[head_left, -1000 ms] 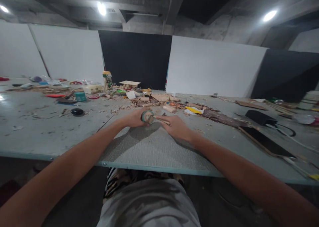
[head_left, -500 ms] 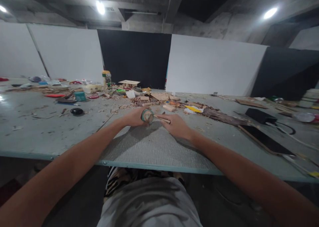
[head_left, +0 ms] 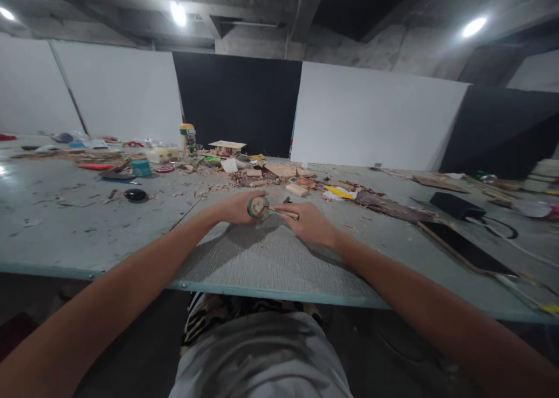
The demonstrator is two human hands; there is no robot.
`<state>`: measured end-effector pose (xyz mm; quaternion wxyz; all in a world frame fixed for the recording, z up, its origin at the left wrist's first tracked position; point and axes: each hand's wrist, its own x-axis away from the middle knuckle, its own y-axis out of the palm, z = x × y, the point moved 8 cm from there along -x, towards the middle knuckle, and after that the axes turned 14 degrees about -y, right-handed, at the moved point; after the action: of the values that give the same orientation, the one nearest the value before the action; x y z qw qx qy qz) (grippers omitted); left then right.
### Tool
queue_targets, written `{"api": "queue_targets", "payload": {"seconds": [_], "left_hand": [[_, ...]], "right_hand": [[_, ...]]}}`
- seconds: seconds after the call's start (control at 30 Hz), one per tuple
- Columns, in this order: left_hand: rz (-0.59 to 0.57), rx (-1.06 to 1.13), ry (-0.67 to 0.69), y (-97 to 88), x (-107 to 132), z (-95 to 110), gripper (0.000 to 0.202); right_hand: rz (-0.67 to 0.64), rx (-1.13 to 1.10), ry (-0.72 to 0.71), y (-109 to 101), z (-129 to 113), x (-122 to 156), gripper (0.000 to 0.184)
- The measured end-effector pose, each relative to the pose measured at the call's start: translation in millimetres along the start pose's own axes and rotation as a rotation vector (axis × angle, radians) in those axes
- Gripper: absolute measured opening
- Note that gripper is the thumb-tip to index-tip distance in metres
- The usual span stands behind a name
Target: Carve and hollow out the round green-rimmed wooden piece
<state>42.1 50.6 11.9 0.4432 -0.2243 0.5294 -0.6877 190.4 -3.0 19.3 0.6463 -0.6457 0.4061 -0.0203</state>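
Observation:
My left hand (head_left: 238,207) is closed around the side of a small round tub (head_left: 250,209) with a green rim. Its open top faces me and shows tan, uneven contents. Pinched in the fingers of my right hand (head_left: 311,223) is a thin light-coloured stick (head_left: 293,215), perhaps wooden. The far tip of the stick reaches the tub's mouth; whether it dips into the contents is too small to tell. Both hands are just above a grey textured mat (head_left: 262,264) on the table.
Wood shavings and small wooden blocks (head_left: 297,189) lie beyond my hands. To the right are a bark-covered branch (head_left: 388,204), a phone (head_left: 465,246) and a black box (head_left: 456,203) with a cable. A black mouse-shaped object (head_left: 135,194) and a teal box (head_left: 140,168) lie left.
The tub has turned slightly, so its tan top shows more clearly. The stick's tip has shifted a little at the tub's mouth. Both hands stay in nearly the same place.

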Motion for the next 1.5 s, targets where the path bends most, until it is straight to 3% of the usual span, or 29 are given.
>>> {"api": "queue_targets", "payload": {"seconds": [0.1, 0.27, 0.47, 0.57, 0.7, 0.87, 1.07, 1.33, 1.5], "left_hand": [[-0.002, -0.001, -0.012, -0.3, -1, -5, 0.093], [0.048, 0.050, 0.021, -1.1, -4, -7, 0.080], [-0.042, 0.158, -0.182, 4.5, -3, -19, 0.080], [-0.087, 0.213, -0.219, 6.6, -1, -19, 0.076], [-0.069, 0.207, -0.211, 5.1, -1, -17, 0.079], [0.000, 0.143, -0.163, 0.4, -2, -14, 0.081], [-0.058, 0.181, -0.212, 7.0, -1, -19, 0.081], [0.034, 0.081, -0.094, 0.7, -4, -13, 0.072], [0.057, 0.047, -0.035, 0.6, -3, -7, 0.072]], "right_hand": [[-0.003, -0.009, -0.017, -1, 0, 0, 0.038], [0.042, -0.021, -0.048, -4, -1, -1, 0.039], [-0.020, -0.002, -0.043, 2, -2, 0, 0.038], [-0.006, -0.039, -0.003, 0, -2, 0, 0.035], [0.059, -0.072, 0.000, -3, -1, -1, 0.037], [0.002, -0.089, -0.003, 1, -1, 0, 0.038], [0.000, -0.095, -0.001, -2, -6, 1, 0.034], [0.055, -0.070, 0.005, -5, -5, 0, 0.032], [0.154, -0.047, -0.034, -14, -2, -1, 0.033]]}}
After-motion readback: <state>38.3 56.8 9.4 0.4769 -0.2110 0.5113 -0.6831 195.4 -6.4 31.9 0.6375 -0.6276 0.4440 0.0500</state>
